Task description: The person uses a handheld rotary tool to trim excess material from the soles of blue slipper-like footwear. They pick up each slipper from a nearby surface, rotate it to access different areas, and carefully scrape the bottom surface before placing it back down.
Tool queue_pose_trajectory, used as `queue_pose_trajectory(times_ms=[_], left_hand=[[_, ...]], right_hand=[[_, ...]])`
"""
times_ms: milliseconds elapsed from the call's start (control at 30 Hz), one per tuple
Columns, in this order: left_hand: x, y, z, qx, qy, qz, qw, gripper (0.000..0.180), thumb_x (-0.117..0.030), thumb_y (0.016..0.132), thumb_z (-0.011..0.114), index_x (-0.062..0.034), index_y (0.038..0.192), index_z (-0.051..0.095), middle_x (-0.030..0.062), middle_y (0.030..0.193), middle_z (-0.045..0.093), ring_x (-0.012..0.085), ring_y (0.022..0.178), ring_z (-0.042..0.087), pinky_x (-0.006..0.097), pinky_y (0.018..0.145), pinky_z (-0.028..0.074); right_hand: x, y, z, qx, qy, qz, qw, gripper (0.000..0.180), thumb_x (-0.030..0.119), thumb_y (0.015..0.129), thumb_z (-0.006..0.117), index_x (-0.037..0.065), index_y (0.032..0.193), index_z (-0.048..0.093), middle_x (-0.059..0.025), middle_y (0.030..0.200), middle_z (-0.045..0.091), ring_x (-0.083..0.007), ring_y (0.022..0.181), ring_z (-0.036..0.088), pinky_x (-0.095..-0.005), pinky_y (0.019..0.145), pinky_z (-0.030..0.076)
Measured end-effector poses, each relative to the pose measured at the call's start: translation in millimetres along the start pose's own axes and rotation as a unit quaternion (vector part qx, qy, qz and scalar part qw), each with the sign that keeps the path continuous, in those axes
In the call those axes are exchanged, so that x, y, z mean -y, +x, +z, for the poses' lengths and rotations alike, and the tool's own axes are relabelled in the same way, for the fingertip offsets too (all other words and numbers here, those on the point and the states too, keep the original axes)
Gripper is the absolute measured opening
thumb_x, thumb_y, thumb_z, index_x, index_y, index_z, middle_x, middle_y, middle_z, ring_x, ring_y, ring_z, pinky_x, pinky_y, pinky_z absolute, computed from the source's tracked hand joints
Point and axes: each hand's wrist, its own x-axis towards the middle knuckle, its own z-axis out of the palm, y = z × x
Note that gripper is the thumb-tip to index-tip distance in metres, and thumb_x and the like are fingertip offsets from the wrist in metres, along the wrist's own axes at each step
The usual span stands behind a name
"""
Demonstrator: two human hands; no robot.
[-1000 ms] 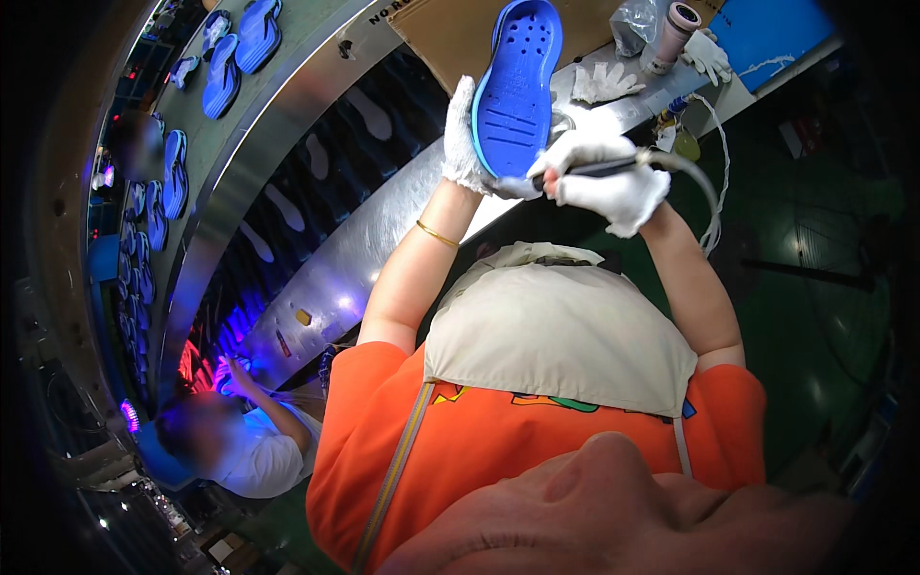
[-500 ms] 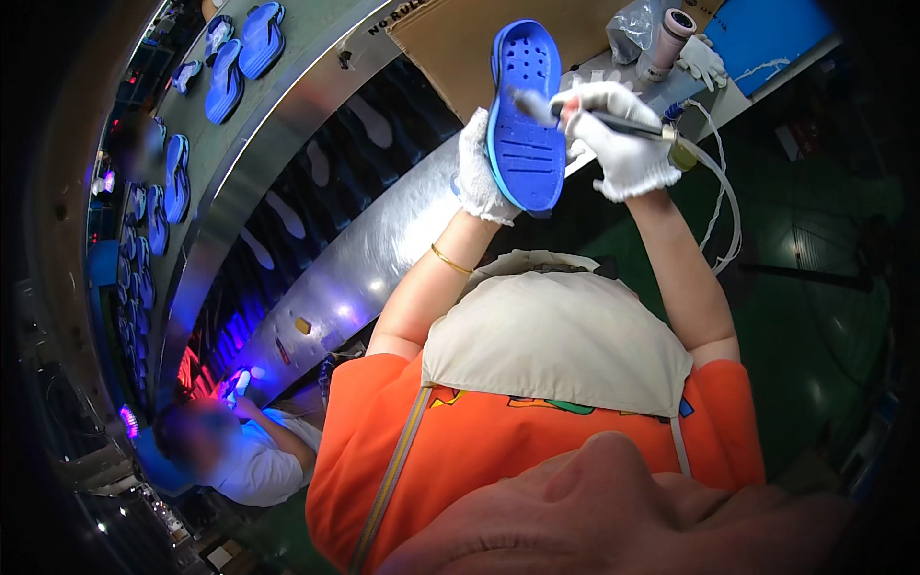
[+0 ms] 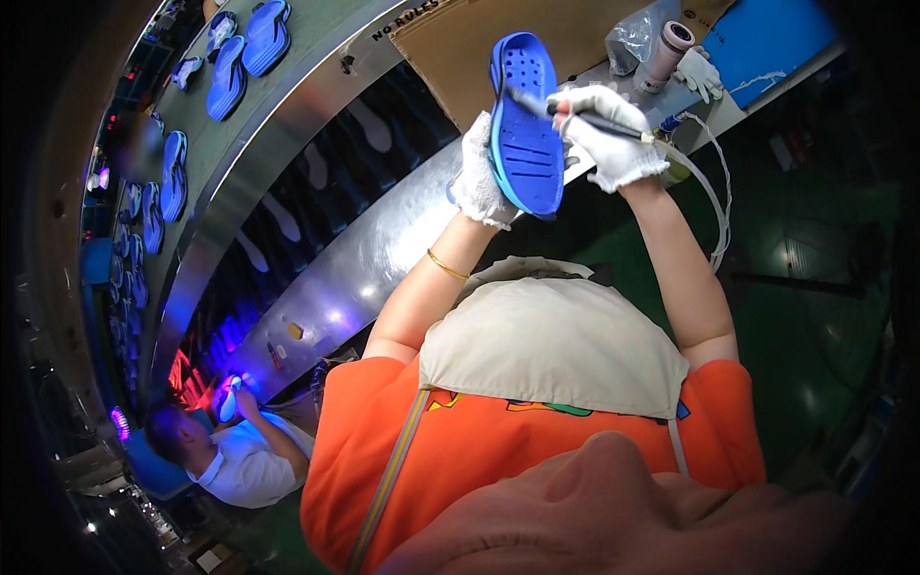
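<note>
My left hand (image 3: pixel 479 177), in a white knitted glove, is closed round the left edge of a blue shoe sole (image 3: pixel 530 158). The sole is held up with its toe end pointing away; small holes dot that end, and slots run across the heel half. In my gloved right hand (image 3: pixel 610 144) is a dark-handled brush (image 3: pixel 613 124), with its bristles on the sole's inner face near the left rim. A clear tube (image 3: pixel 707 187) leads off from the handle's rear end. The fingertips under the brush are partly hidden.
Behind the sole lie a cardboard sheet (image 3: pixel 455 67), a pink tumbler (image 3: pixel 668 56), a plastic bag (image 3: pixel 628 43) and spare gloves (image 3: pixel 701 77). A metal-edged conveyor (image 3: pixel 316 57) at left carries several blue sandals (image 3: pixel 226 79). A co-worker (image 3: pixel 244 460) sits lower left.
The brush has shifted slightly left on the sole, and my right hand has moved left with it. The sole sits a little lower in view. The co-worker's head and hands have moved.
</note>
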Motion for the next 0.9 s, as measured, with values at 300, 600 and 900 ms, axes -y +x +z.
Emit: queue_pose_trajectory(times_ms=[300, 600, 900], left_hand=[[-16.2, 7.2, 3.4, -0.151, 0.23, 0.075, 0.959, 0.045, -0.041, 0.093, 0.04, -0.0025, 0.108, 0.056, 0.0142, 0.087, 0.065, 0.0231, 0.072, 0.065, 0.034, 0.066, 0.057], [-27.9, 2.0, 5.3, -0.076, 0.172, 0.042, 0.981, 0.057, -0.049, 0.091, 0.039, 0.0001, 0.118, 0.051, 0.021, 0.099, 0.061, 0.0326, 0.082, 0.064, 0.047, 0.078, 0.055], [-62.8, 14.6, 18.4, -0.006, 0.227, 0.089, 0.97, 0.073, -0.055, 0.09, 0.029, 0.0035, 0.131, 0.038, 0.024, 0.121, 0.052, 0.039, 0.101, 0.058, 0.05, 0.089, 0.049]], right_hand=[[34.9, 27.2, -26.0, 0.149, -0.257, -0.242, 0.924, 0.019, -0.012, 0.069, 0.062, 0.001, 0.083, 0.059, -0.0117, 0.09, 0.062, -0.022, 0.08, 0.062, -0.0297, 0.073, 0.05], [48.0, 35.0, -13.3, 0.09, -0.229, -0.292, 0.924, 0.019, -0.01, 0.068, 0.065, 0.002, 0.083, 0.062, -0.0107, 0.086, 0.064, -0.023, 0.081, 0.063, -0.03, 0.072, 0.051], [62.9, -7.5, 15.8, 0.108, -0.141, -0.187, 0.966, 0.017, -0.008, 0.066, 0.067, 0.005, 0.075, 0.064, -0.0074, 0.08, 0.064, -0.0205, 0.079, 0.063, -0.0311, 0.071, 0.05]])
